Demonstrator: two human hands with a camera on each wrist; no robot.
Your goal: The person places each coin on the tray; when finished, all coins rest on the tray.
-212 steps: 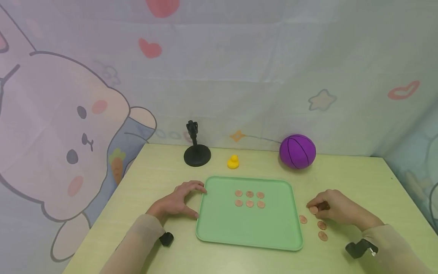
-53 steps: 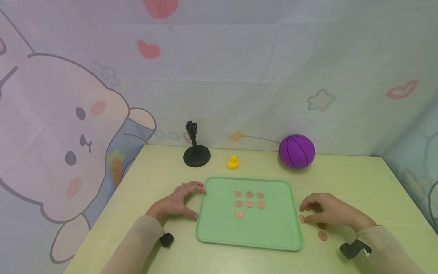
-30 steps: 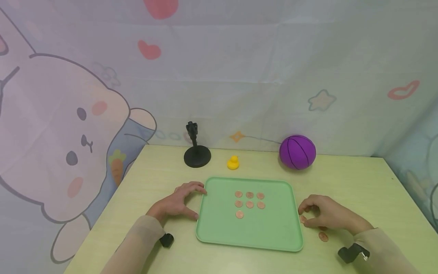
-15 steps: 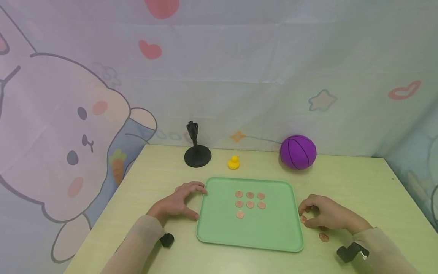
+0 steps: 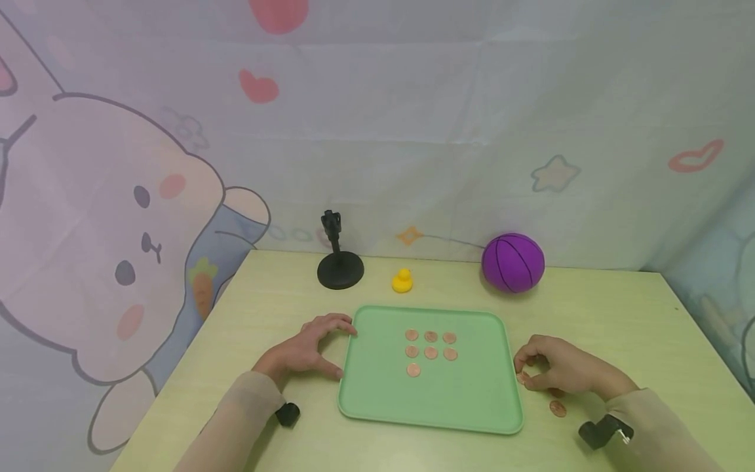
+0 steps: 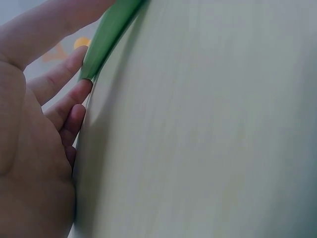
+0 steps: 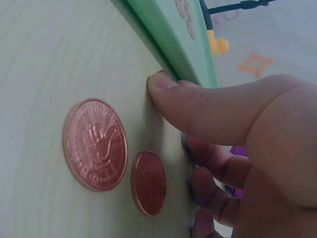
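Copper-coloured coins [image 5: 431,353] lie both within and beside a green tray [image 5: 383,403] on the pale bench [image 5: 265,292]. At the far left, the left hand [image 5: 303,347] is spread, thumb and fingertips resting against the tray's left rim; should it press harder, the tray would likely slide and unsettle the layout. Next, inside the tray, seven coins sit flat and apart: two rows of three, with a single one in front of the left column. A jolt to the tray could well nudge these out of line. Just outside the right rim, the right hand [image 5: 560,364] appears to pinch the nearest coin [image 7: 162,73] between thumb and forefinger; with so thin an edge against the bench and the rim so close, it may slip or catch there. Farther right, a partly covered coin [image 7: 149,183] and a last coin [image 5: 558,409] lie flat, near enough that the curled other fingers might sweep them aside.
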